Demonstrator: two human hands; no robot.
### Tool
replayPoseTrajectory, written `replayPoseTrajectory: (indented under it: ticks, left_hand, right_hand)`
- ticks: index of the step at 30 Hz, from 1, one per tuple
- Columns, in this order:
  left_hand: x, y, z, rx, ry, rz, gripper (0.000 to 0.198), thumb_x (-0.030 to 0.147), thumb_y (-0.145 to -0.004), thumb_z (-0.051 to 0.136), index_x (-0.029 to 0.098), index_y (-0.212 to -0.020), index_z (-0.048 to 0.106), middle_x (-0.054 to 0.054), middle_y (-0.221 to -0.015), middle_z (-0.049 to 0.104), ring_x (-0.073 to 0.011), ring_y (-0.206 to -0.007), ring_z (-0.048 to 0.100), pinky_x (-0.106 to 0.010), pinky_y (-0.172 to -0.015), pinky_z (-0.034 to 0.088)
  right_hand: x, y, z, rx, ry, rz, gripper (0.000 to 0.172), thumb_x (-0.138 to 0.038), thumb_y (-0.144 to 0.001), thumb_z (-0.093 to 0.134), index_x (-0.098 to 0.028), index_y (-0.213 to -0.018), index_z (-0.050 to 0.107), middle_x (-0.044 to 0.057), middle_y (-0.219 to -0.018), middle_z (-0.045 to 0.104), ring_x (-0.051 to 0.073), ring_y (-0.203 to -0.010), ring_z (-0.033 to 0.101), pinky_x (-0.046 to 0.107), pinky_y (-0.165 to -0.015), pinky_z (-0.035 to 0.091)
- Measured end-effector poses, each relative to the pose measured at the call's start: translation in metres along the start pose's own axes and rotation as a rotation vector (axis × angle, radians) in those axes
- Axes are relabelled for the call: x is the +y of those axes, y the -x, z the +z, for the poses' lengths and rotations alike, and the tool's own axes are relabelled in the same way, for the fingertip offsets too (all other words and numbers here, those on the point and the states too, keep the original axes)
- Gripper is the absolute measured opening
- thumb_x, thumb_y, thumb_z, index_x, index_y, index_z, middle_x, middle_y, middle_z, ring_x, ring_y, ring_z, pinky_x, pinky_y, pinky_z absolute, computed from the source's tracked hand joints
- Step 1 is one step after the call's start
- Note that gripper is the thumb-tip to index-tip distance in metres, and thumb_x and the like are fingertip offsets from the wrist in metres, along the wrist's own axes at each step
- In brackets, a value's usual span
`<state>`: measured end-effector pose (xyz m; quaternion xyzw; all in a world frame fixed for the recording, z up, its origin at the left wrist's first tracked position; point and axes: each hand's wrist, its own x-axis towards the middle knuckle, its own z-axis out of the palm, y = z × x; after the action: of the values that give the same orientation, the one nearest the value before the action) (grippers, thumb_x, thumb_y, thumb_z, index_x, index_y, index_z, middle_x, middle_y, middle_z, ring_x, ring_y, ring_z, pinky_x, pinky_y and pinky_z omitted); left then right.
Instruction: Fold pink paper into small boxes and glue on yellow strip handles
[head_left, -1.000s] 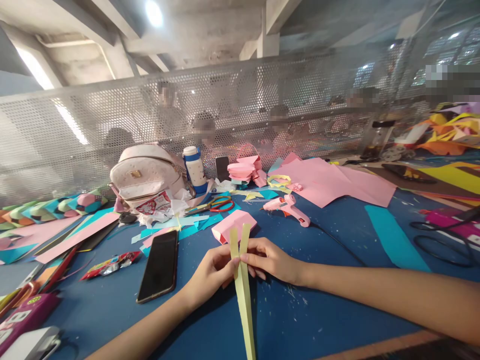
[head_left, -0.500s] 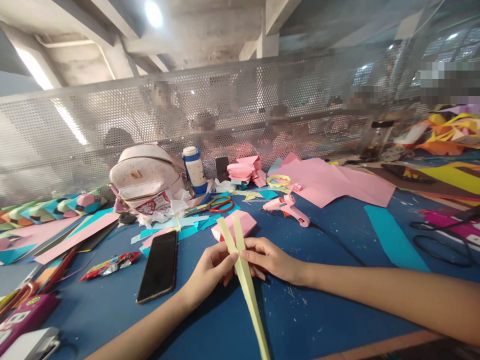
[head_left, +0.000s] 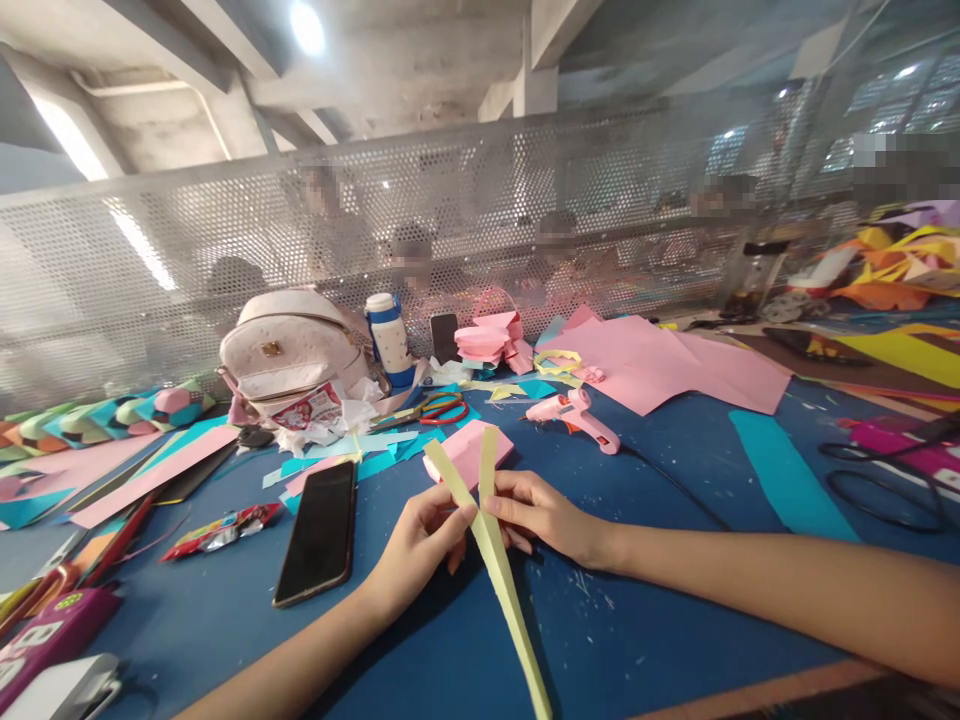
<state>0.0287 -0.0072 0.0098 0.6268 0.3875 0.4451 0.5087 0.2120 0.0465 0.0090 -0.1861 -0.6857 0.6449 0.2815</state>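
Two pale yellow paper strips (head_left: 504, 585) meet in a narrow V between my hands, and their long lower part hangs toward the table's front edge. My left hand (head_left: 425, 535) pinches the strip that leans left, thumb on top. The other strip, nearly upright, is pinched between thumb and fingers of my right hand (head_left: 540, 515). Just behind the strips sits a pink folded paper piece (head_left: 480, 447), partly covered by them. A pink glue gun (head_left: 576, 418) lies beyond my right hand, its black cord trailing right. To the left of my left hand rests a black phone (head_left: 316, 535).
Scissors (head_left: 431, 410) lie among blue paper scraps. Behind stand a white backpack (head_left: 292, 340), a bottle (head_left: 388, 345) and a perforated metal screen (head_left: 465, 230). Large pink paper sheets (head_left: 660, 360) spread at back right. A red snack wrapper (head_left: 221, 530) lies left; a blue strip (head_left: 787, 475) lies right.
The upper ends of the yellow strips have spread wider apart, with my right hand slightly farther right. Their lower end has swung a little to the right.
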Motion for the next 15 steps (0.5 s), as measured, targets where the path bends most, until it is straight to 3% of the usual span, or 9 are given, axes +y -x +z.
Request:
replayPoseTrajectory:
  ticks: [2, 7, 15]
  left_hand:
    - [-0.0001, -0.0001, 0.0003, -0.01, 0.005, -0.018, 0.033, 0.045, -0.093, 0.055, 0.013, -0.088, 0.061, 0.005, -0.055, 0.048, -0.0038, -0.041, 0.04, -0.015, -0.041, 0.029]
    - [0.0021, -0.0009, 0.0007, -0.074, 0.018, -0.053, 0.037, 0.048, -0.089, 0.059, 0.011, -0.093, 0.065, -0.001, -0.066, 0.059, -0.0045, -0.046, 0.039, -0.016, -0.043, 0.031]
    - [0.0054, 0.0001, -0.0005, -0.034, 0.022, -0.006, 0.033, 0.043, -0.091, 0.058, 0.011, -0.097, 0.065, -0.006, -0.075, 0.067, -0.0052, -0.048, 0.039, -0.017, -0.045, 0.033]
  right_hand:
    - [0.0, 0.0, 0.0, 0.0, 0.012, 0.0, 0.036, -0.049, -0.091, 0.057, -0.013, -0.09, 0.057, -0.004, -0.063, 0.055, 0.004, -0.041, 0.041, 0.017, -0.039, 0.03]
    - [-0.0008, 0.0012, 0.0013, 0.014, 0.023, 0.003, 0.036, -0.049, -0.091, 0.056, -0.013, -0.092, 0.058, -0.004, -0.063, 0.054, 0.004, -0.041, 0.041, 0.017, -0.039, 0.03]
    - [0.0003, 0.0009, 0.0014, 0.01, 0.019, 0.0, 0.032, -0.046, -0.091, 0.057, -0.014, -0.093, 0.058, -0.004, -0.061, 0.054, 0.004, -0.041, 0.04, 0.017, -0.039, 0.029]
